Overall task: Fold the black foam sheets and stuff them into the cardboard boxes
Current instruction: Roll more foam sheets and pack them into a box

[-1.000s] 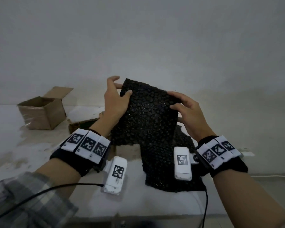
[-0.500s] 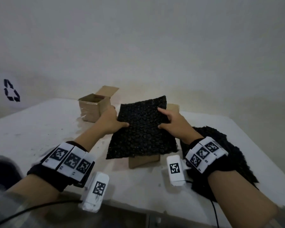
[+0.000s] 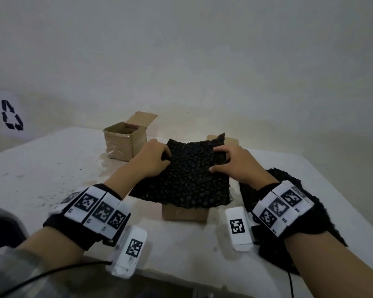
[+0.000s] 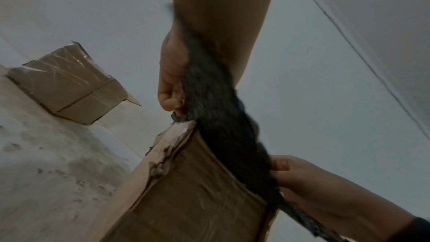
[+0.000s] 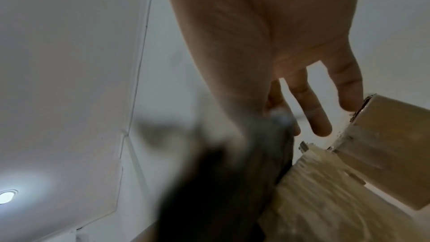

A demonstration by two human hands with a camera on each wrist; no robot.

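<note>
A black bumpy foam sheet (image 3: 190, 177) lies draped over the open top of a cardboard box (image 3: 184, 214) in front of me. My left hand (image 3: 167, 159) grips the sheet's far left edge, fingers curled over it and thumb underneath (image 4: 171, 101). On the far right edge, my right hand (image 3: 214, 159) pinches the foam between thumb and forefinger, while its other fingers (image 5: 321, 122) stretch out near a box flap (image 5: 384, 144). The sheet's far edge curls upward. The inside of the box is hidden by the foam.
A second cardboard box (image 3: 123, 145) stands open at the back left of the white table (image 3: 41, 168). A pile of black foam (image 3: 276, 176) lies under my right forearm, near the table's right edge. A wall rises right behind the table.
The foam sheet came down from in front of me onto the box. Both hands slid to its far corners, and its far edge now curls up.
</note>
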